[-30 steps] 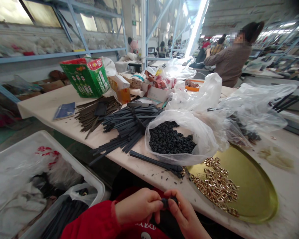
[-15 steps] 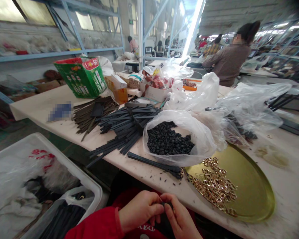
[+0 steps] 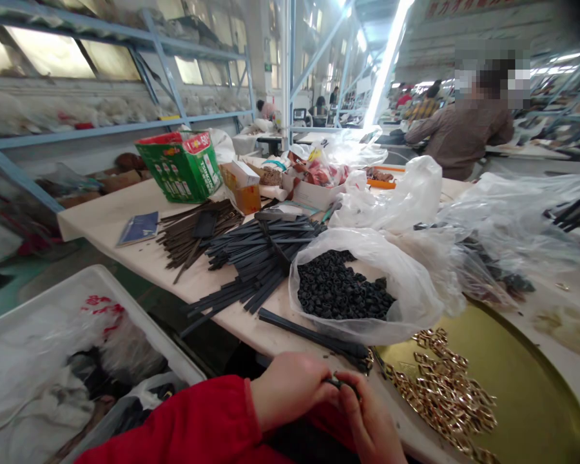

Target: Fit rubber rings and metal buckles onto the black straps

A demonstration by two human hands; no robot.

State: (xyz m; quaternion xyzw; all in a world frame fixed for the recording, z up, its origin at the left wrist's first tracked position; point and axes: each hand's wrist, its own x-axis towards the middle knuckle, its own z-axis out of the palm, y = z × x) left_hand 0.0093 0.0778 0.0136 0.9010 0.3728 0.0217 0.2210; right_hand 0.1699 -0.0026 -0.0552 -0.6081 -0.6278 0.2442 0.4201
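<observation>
The person's left sleeve (image 3: 188, 422) is long and bright red. It looks soft and a bit puffy, with little folds. Its cuff (image 3: 252, 406) is red too. The left hand (image 3: 292, 390) and right hand (image 3: 370, 415) are bare. Some dark red cloth (image 3: 329, 423) shows between the arms.

Small dark piece (image 3: 336, 383): our bare left hand (image 3: 292, 386) and bare right hand (image 3: 370, 415) are hiding most of it.
Round gold-coloured metal tray (image 3: 522, 374): the view's bottom edge is cutting it off.
Brown-topped co-worker (image 3: 471, 135): we are losing the head behind pixel blocks.
</observation>
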